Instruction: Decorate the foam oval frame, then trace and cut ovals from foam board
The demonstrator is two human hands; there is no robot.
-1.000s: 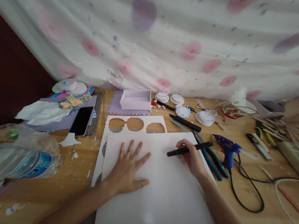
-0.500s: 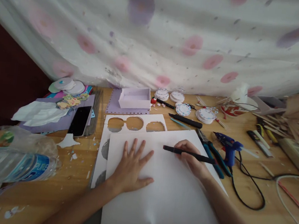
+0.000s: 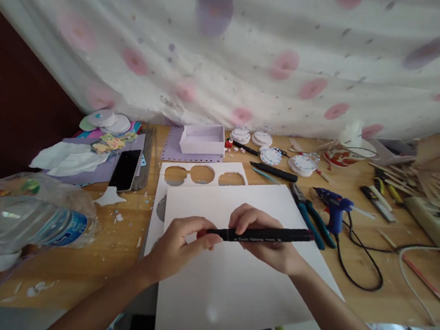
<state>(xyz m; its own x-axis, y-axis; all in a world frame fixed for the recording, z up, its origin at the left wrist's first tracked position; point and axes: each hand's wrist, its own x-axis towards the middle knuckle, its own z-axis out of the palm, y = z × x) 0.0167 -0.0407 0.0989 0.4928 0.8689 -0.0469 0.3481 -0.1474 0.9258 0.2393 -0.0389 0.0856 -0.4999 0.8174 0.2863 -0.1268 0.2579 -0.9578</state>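
Note:
Both hands hold a black marker [image 3: 263, 235] sideways above a white board [image 3: 208, 288]. My left hand [image 3: 181, 239] pinches the marker's left end, its cap, between thumb and fingers. My right hand [image 3: 263, 236] is closed around the barrel, whose right tip sticks out past the fingers. Small lettering runs along the barrel. The white board lies over a second white sheet with cut-out holes [image 3: 203, 175], of which only the back and left edges show.
Pliers [image 3: 312, 215] and a blue glue gun [image 3: 334, 207] with a looping cord lie to the right. A black cutter [image 3: 276, 171] and a lilac box [image 3: 202, 140] are behind. A phone [image 3: 125, 170] and a water bottle [image 3: 39, 223] occupy the left side.
My left hand has lifted off the white board and taken the marker's left end. My right hand has moved slightly left and down with the marker, and the view has shifted a little.

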